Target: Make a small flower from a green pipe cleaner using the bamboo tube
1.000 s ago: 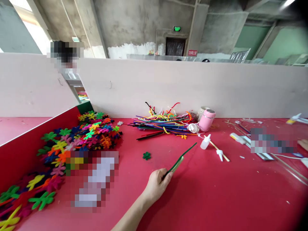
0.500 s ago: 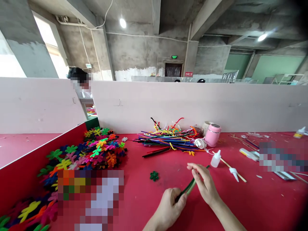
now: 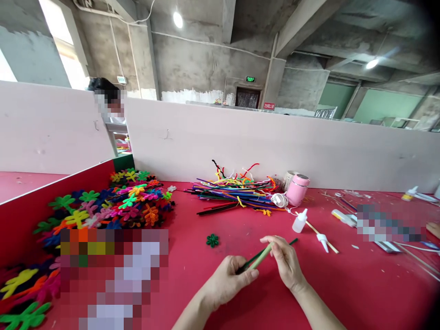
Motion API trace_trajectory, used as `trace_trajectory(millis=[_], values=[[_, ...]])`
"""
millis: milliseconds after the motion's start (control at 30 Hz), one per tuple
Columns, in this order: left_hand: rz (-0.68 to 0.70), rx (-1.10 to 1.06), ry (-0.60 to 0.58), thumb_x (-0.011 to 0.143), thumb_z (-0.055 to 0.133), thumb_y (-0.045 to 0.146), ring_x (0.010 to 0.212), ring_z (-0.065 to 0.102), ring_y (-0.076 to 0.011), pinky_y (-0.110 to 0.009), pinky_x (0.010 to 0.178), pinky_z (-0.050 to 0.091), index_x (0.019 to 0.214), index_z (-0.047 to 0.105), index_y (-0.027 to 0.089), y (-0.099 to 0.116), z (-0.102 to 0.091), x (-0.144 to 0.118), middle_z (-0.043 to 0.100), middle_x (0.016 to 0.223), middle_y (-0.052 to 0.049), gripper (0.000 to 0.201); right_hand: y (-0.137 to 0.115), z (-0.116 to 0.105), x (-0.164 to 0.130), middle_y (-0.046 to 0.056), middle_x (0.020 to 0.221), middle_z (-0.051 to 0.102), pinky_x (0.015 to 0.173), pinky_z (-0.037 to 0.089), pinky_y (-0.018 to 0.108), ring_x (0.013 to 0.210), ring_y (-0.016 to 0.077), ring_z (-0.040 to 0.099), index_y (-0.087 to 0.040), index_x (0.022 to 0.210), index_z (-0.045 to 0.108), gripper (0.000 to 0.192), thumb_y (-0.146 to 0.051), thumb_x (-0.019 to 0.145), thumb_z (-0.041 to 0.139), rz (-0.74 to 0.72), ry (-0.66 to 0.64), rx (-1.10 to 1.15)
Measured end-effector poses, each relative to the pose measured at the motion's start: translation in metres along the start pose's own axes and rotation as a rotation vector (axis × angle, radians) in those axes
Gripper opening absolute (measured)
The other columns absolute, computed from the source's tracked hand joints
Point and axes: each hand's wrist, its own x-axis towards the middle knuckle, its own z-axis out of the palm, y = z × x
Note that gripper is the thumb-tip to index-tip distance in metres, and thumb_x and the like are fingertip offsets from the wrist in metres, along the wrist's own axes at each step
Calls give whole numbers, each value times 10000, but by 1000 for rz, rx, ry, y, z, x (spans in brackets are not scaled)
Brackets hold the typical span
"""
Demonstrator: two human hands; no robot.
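My left hand (image 3: 225, 280) is closed around the near end of a pale green stick (image 3: 260, 257), with a dark green pipe cleaner (image 3: 293, 241) running alongside it. At the far end of the stick, the bent fingers of my right hand (image 3: 288, 266) press on the pipe cleaner, whose tip pokes out beyond them. How the pipe cleaner lies under the fingers is partly hidden. A dark green pipe-cleaner flower (image 3: 212, 240) lies flat on the red table (image 3: 192, 270), just beyond my left hand.
Colourful pipe-cleaner flowers (image 3: 129, 201) are heaped at the left beside a red partition (image 3: 20, 224). A bundle of loose pipe cleaners (image 3: 233, 195) lies at the back near a pink device (image 3: 297, 190). A glue bottle (image 3: 300, 222) stands right. Beyond the white board (image 3: 206, 137) sits another person.
The view has shifted, so table things sit further left. My right hand has bent its fingers more over the stick's far end, and more of the pale stick shows between my hands.
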Motion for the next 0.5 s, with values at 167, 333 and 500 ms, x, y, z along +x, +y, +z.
trace_trajectory(millis=[167,333,500], values=[[-17,-76,27,699,514,546,460,157,-64,-242,424,114,523,340,182,3,0,-1,214,479,83,440,1,3,0,63,874,645,623,507,252,764,180,606,-186,907,578,305,-278,902,287,25,19,60],[-19,-111,128,709,464,584,450,198,-68,-225,423,148,561,365,186,2,6,-1,255,495,79,436,6,7,5,86,858,617,709,483,322,801,214,587,-178,915,577,188,-261,849,422,-16,116,35],[48,-94,312,800,277,563,446,192,-81,-225,430,179,592,277,216,3,13,14,216,510,81,404,6,4,2,93,845,560,733,429,379,808,227,535,-171,906,527,128,-225,837,435,-37,215,-13]])
